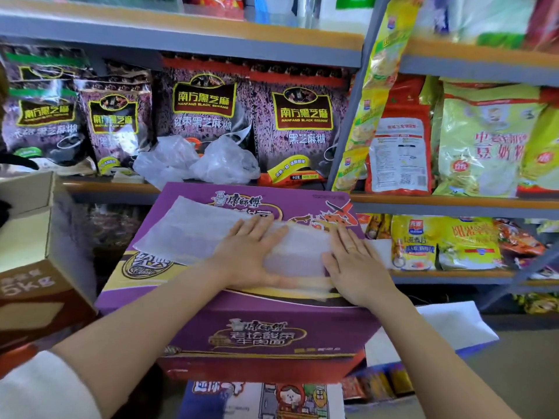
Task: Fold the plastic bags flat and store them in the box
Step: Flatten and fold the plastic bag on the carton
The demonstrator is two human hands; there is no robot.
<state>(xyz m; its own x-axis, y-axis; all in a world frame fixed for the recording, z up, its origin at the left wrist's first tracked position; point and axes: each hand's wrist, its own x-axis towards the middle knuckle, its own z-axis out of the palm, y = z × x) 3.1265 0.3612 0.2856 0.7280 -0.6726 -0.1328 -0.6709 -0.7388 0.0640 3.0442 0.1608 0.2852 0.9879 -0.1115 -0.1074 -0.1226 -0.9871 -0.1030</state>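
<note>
Surface: closed purple cardboard noodle carton [242,316], framed by grey metal shop shelves [187,34] | Thing: translucent white plastic bag [193,234] is spread flat on the carton | Hands: left hand [251,252] and right hand [357,264] are laid flat-fingered on the bag's right half, slightly apart

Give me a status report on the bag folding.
Both hands, left and right, flat on the plastic bag atop the purple carton. Two crumpled bags wait on shelf. Nothing obstructing.

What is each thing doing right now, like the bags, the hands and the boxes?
Plastic bag: spread flat on the purple box, under both hands.
Left hand: open, pressing the bag.
Right hand: open, pressing the bag.
Purple box: closed.
Crumpled bags: unfolded, on the shelf.
Brown box: open.
</note>
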